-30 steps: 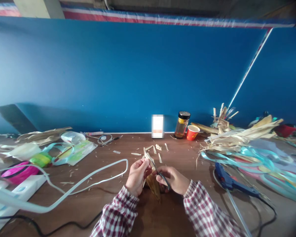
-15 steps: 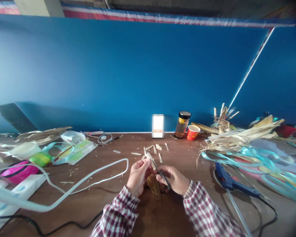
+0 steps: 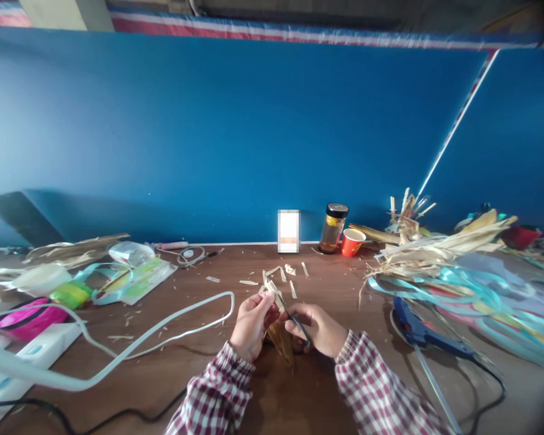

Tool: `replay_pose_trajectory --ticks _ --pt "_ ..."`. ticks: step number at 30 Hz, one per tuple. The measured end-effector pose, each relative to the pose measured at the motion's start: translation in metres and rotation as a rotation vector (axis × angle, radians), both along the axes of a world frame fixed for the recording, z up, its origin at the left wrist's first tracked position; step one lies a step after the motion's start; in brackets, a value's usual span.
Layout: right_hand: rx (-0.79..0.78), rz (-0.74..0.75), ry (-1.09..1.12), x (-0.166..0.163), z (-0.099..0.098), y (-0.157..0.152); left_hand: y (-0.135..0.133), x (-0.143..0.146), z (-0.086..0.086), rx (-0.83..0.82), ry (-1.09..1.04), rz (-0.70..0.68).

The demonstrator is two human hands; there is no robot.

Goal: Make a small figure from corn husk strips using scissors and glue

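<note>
My left hand (image 3: 252, 323) pinches a pale strip of corn husk (image 3: 273, 289) between thumb and fingertips. My right hand (image 3: 318, 329) is closed around dark-handled scissors (image 3: 303, 331), whose slim blades run up and left to the strip beside my left fingertips. How far the blades are apart cannot be made out. Under both hands hangs or lies a brown husk piece (image 3: 281, 345), its upper part hidden by the fingers. Just beyond the hands, several cut husk scraps (image 3: 293, 289) are scattered over the brown table (image 3: 226, 386).
A lidded jar of brown liquid (image 3: 333, 229) and a red paper cup (image 3: 353, 242) stand at the back. To the right lie a blue glue gun (image 3: 430, 335), ribbons (image 3: 417, 289) and dried husks (image 3: 439, 248). White tubing (image 3: 163, 326) arches at left above a power strip (image 3: 40, 347).
The whole view has shifted slightly, so things sit a little further left. Both hands keep nearly the same pose, with the strip and scissors still held.
</note>
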State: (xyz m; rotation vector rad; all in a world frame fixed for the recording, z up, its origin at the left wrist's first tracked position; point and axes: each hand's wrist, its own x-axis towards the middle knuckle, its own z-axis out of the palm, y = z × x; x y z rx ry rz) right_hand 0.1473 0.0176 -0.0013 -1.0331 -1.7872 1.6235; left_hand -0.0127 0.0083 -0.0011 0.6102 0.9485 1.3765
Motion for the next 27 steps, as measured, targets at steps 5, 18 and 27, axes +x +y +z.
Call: replay_pose_trajectory --ticks 5,18,27 --pt "-0.011 0.0 -0.004 0.0001 0.004 -0.0011 0.0011 0.0 -0.001 -0.001 0.001 -0.004" --pt "-0.008 -0.034 -0.03 -0.0016 0.0072 -0.0038 -0.0006 0.0 0.0002 -0.001 -0.006 0.0" --pt "0.043 -0.278 0.14 -0.004 0.0031 0.0022 -0.0017 0.0008 0.0058 -0.016 -0.046 0.017"
